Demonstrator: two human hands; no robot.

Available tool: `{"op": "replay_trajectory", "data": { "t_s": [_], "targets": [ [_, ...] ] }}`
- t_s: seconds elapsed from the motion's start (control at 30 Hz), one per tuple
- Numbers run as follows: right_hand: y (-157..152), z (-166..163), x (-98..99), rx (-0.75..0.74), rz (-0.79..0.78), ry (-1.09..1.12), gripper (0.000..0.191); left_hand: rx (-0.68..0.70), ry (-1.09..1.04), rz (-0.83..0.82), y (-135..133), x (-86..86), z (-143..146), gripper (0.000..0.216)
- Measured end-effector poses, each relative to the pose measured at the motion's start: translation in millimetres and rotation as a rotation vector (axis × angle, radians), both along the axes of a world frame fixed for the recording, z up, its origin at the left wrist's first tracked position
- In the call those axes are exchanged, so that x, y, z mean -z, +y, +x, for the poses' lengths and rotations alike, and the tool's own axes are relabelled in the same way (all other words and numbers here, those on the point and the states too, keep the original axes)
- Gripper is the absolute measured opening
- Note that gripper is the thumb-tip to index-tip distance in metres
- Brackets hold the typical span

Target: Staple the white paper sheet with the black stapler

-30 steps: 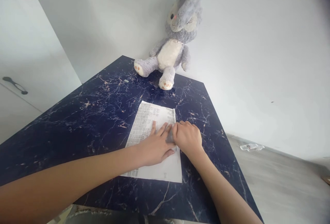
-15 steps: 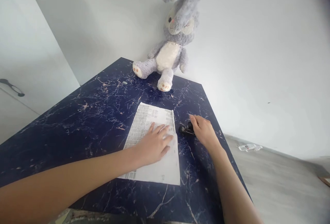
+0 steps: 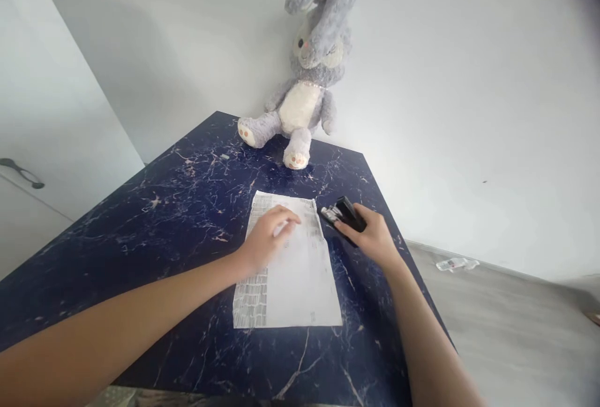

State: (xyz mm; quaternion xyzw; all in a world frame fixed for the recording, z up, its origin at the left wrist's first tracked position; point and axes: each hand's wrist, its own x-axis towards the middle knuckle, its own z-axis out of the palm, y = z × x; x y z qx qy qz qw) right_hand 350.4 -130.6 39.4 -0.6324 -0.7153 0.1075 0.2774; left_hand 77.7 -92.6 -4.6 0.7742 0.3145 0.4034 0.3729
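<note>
A printed sheet of paper lies flat on the dark blue marble-pattern table. My left hand rests on the sheet's upper part, fingers curled and pressing down on it. My right hand is just right of the paper's top right corner and grips a black stapler, whose metal front end points toward that corner. The stapler is lifted a little off the table.
A grey and white plush rabbit sits at the table's far edge against the white wall. A white cabinet door with a dark handle is at the left. A small plastic item lies on the grey floor to the right.
My right hand left the paper, reached right to the stapler, picked it up and brought it toward the sheet's top corner. My left hand slid up the paper, which turned slightly.
</note>
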Motion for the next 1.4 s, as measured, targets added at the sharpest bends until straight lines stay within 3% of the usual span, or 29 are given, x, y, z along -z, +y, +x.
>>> {"op": "replay_trajectory", "data": {
  "t_s": [0.13, 0.27, 0.53, 0.7, 0.97, 1.17, 1.3, 1.4],
  "targets": [
    [-7, -55, 7.3, -0.236, -0.049, 0.060, 0.028, -0.217, -0.250, -0.150, 20, 1.4, -6, 0.029],
    [-7, -83, 16.0, -0.380, -0.091, 0.091, 0.024, -0.193, -0.318, -0.221, 24, 9.6, -4, 0.034],
    [2, -41, 10.8, -0.613, -0.373, 0.420, 0.044, -0.157, -0.251, -0.215, 23, 10.3, -4, 0.039],
    [9, -21, 19.4, -0.666, -0.499, 0.568, 0.047, -0.137, -0.227, -0.206, 22, 9.7, -4, 0.039],
    [12, -21, 24.6, -0.656, -0.629, 0.717, 0.040, -0.093, -0.218, -0.235, 20, 11.6, -3, 0.042],
    [9, -21, 21.9, -0.652, -0.568, 0.628, 0.041, -0.120, -0.256, -0.279, 22, 10.5, -3, 0.046],
    [3, -43, 20.7, -0.648, -0.301, 0.398, 0.044, -0.109, -0.292, -0.293, 21, 7.4, -2, 0.044],
    [-3, -65, 23.2, -0.630, -0.127, 0.239, 0.032, -0.118, -0.331, -0.301, 21, 6.3, -3, 0.044]
  ]
}}
